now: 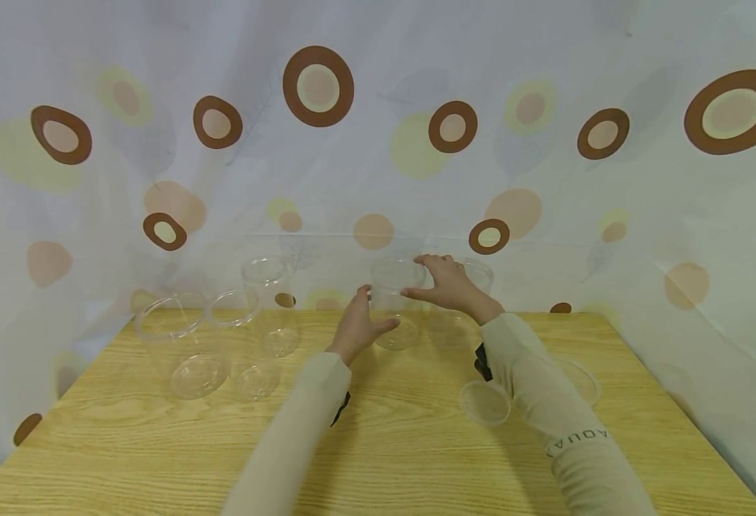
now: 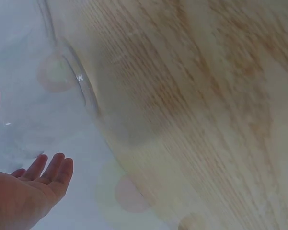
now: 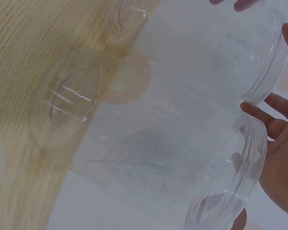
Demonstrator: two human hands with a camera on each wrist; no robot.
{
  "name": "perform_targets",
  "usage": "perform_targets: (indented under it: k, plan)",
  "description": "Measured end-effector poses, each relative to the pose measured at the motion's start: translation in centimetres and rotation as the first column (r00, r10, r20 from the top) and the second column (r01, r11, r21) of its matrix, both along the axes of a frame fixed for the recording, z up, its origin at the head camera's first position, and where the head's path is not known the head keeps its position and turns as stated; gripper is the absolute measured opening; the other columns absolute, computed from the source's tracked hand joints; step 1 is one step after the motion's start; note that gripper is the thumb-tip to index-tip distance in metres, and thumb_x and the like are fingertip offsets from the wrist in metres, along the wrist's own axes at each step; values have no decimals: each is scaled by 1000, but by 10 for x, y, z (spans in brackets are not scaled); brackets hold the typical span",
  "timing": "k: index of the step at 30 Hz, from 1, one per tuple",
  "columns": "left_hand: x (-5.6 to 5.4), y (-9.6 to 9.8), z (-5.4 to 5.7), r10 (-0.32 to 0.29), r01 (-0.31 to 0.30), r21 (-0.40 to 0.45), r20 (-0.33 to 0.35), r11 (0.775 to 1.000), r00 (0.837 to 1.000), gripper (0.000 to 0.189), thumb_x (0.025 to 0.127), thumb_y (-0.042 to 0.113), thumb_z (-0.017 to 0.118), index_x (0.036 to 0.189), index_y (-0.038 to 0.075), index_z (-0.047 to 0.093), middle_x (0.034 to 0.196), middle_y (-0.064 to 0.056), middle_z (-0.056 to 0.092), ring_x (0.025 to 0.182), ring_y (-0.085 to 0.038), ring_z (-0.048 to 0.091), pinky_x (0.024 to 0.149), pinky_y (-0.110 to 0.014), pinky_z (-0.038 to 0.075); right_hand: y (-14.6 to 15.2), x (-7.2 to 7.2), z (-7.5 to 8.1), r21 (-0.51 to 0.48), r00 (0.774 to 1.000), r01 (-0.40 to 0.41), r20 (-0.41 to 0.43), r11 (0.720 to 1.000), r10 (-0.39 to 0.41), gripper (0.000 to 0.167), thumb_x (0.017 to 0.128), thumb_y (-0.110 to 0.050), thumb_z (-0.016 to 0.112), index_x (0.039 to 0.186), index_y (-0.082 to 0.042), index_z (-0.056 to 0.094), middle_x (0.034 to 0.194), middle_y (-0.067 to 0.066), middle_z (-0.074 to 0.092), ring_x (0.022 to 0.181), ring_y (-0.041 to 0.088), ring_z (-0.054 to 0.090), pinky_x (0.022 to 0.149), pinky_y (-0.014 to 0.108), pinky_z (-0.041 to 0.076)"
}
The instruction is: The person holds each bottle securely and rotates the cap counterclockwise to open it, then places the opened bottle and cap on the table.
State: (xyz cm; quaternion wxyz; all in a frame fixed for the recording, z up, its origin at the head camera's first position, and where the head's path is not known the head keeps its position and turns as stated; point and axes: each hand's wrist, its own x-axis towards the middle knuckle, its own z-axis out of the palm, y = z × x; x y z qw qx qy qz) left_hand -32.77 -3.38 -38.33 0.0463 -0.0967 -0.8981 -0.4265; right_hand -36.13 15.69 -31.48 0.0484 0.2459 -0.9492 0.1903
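Observation:
A clear jar (image 1: 395, 312) stands upright at the back of the table, between my two hands. My right hand (image 1: 450, 284) grips its rim from the right, thumb in front and fingers behind; the right wrist view shows the same hold on the rim (image 3: 266, 64). On the jar's left side is my left hand (image 1: 357, 328), thumb extended across the front and fingers spread and relaxed, as the left wrist view also shows (image 2: 26, 196). A second clear jar (image 1: 479, 279) stands just right, partly hidden behind my right hand.
Several clear jars of different sizes, among them a wide one (image 1: 178, 351) and a tall one (image 1: 271, 308), stand on the left of the wooden table (image 1: 378, 459). Two round clear lids lie at the right, one (image 1: 486, 403) beside my right sleeve. A patterned cloth (image 1: 365, 172) hangs behind.

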Motion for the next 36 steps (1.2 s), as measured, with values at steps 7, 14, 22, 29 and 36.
perform_targets:
  k: [7, 14, 22, 29, 36]
  plan:
    - [-1, 5, -5, 12, -11, 28, -20, 1000, 1000, 88, 79, 36, 70, 143, 5, 18, 142, -19, 36, 127, -33, 41, 100, -46, 39, 0, 1, 0, -11, 1000, 2, 0, 1000, -2, 76, 83, -50, 60, 138, -4, 36, 140, 15, 40, 125, 41, 33, 102, 61, 21]
    - [1, 5, -6, 10, -8, 54, -40, 998, 999, 86, 80, 34, 70, 143, 5, 20, 142, -18, 35, 128, -32, 39, 101, -46, 38, 0, 3, 1, -40, 1000, 3, 4, 999, -3, 78, 81, -50, 62, 138, -3, 35, 140, 16, 39, 127, 40, 31, 103, 62, 20]
    - [4, 1, -2, -4, 9, 72, -71, 997, 997, 87, 79, 35, 70, 143, 4, 18, 142, -18, 34, 129, -32, 37, 102, -46, 36, -2, 9, 5, -134, 1000, 4, 13, 991, -3, 83, 78, -48, 66, 139, -3, 32, 142, 19, 33, 132, 41, 24, 104, 62, 20]
    - [11, -5, 4, -35, 45, 86, -115, 995, 993, 88, 79, 35, 70, 143, 6, 19, 140, -18, 36, 127, -33, 39, 100, -47, 38, -1, 16, 8, -218, 1000, 14, 26, 976, -8, 90, 74, -50, 70, 141, -5, 30, 135, 18, 33, 126, 38, 27, 99, 58, 32]
    - [20, -8, 9, -47, 57, 90, -110, 994, 993, 88, 79, 37, 70, 144, 10, 18, 141, -14, 36, 125, -31, 42, 99, -46, 40, 1, 24, 12, -286, 999, 11, 53, 958, 4, 89, 70, -51, 73, 139, -10, 35, 134, 16, 31, 124, 35, 27, 98, 57, 32]
